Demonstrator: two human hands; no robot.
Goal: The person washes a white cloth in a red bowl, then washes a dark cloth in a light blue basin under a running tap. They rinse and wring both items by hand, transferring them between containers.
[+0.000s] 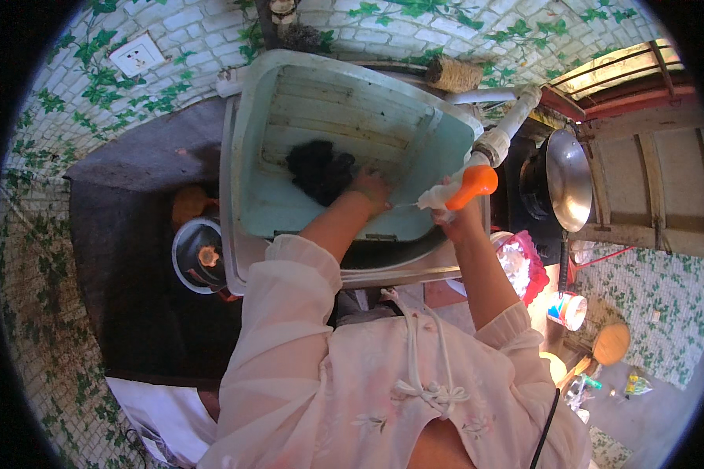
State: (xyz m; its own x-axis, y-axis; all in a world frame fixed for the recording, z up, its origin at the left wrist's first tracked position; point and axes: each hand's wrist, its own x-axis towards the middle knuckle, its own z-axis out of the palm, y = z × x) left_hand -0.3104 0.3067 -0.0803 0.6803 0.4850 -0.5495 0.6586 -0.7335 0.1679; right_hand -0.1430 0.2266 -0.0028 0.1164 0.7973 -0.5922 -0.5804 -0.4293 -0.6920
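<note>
A pale green plastic tub [352, 94] stands tilted on a metal sink [387, 274]. Inside it lies a dark, soft-looking clump [320, 170], whose material I cannot make out. My left hand [372, 189] reaches into the tub at the clump's right edge, and its grip is unclear. My right hand [454, 220] is beside the white tap spout [437, 196], at the tub's right side. The tap's orange handle [474, 186] and spout partly hide its fingers. A thin stream of water [405, 205] comes off the spout toward my left wrist.
White pipe [510, 123] feeds the tap from the right. Beyond it, a metal wok [569, 182] leans with its handle toward me. A red-rimmed basket [525, 267] sits near my right forearm. Left of the sink is a round pot [198, 255]; a wall socket [136, 55] is above.
</note>
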